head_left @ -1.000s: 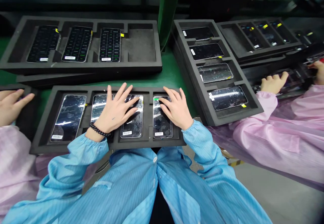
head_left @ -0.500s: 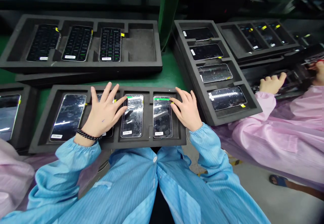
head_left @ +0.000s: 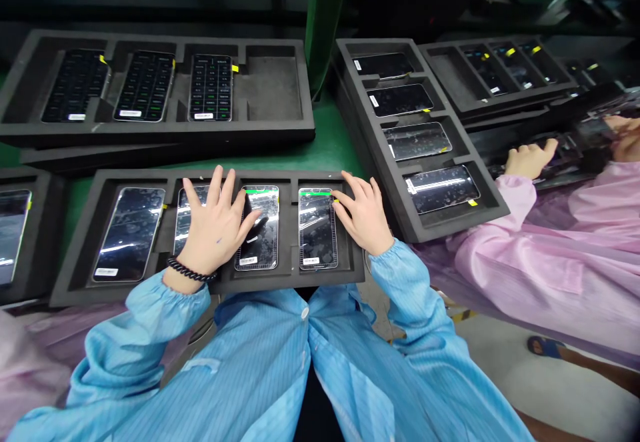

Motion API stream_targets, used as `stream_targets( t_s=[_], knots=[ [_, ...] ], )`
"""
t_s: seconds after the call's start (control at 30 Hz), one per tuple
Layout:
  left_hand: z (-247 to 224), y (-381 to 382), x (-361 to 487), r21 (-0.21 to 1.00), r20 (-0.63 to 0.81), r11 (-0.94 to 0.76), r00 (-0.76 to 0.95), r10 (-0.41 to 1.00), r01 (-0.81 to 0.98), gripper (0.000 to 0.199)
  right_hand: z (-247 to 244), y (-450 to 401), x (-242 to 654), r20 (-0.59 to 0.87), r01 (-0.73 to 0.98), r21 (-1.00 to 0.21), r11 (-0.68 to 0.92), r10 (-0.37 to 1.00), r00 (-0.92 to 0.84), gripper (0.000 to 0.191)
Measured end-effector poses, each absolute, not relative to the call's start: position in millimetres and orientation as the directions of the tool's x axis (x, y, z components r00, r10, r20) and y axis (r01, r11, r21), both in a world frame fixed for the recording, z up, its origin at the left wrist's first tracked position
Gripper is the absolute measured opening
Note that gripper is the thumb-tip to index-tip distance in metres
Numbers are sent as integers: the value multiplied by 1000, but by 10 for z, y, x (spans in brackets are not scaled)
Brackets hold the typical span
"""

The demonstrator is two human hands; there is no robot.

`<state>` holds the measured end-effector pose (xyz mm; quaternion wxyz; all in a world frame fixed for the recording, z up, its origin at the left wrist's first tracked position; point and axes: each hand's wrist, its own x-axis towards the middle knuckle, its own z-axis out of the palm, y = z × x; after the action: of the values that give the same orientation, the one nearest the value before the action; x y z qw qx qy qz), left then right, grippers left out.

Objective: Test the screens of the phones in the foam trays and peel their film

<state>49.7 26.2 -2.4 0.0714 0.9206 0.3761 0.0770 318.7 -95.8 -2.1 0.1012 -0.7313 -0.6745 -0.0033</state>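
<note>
In front of me lies a dark foam tray [head_left: 288, 275] with phones in its compartments. My left hand [head_left: 213, 229], fingers spread, is over the left edge of a phone [head_left: 263, 239] with a green bar at its top; its thumb lies over that screen. Partly behind this hand is another phone [head_left: 186, 205]. My right hand [head_left: 364, 212] has its fingers apart, with fingertips at the upper right edge of the rightmost phone [head_left: 318, 235], which also shows a green bar. At the tray's left end rests a phone [head_left: 131, 229] with a dark screen.
A foam tray [head_left: 200, 127] at the back left holds three phones with lists on screen. To the right, an angled tray [head_left: 450, 225] holds several phones. A co-worker's hand [head_left: 530, 159] in a pink sleeve is farther right. A green post [head_left: 323, 29] rises behind.
My left hand has shifted slightly right, its thumb now farther over the phone's screen. My right hand stays by the rightmost phone. The whole view has moved a little.
</note>
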Motion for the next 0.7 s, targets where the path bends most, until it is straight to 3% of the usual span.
stream_targets(
  t_s=[0.33, 0.7],
  knots=[
    [-33, 72, 443, 231, 83, -703, 706, 704, 673, 64, -15, -1146, 3083, 154, 990, -138, -36, 986, 58, 36],
    [2, -235, 244, 108, 48, -722, 722, 690, 683, 64, 6, -1334, 3003, 173, 994, -107, 4, 985, 15, 33]
  ],
)
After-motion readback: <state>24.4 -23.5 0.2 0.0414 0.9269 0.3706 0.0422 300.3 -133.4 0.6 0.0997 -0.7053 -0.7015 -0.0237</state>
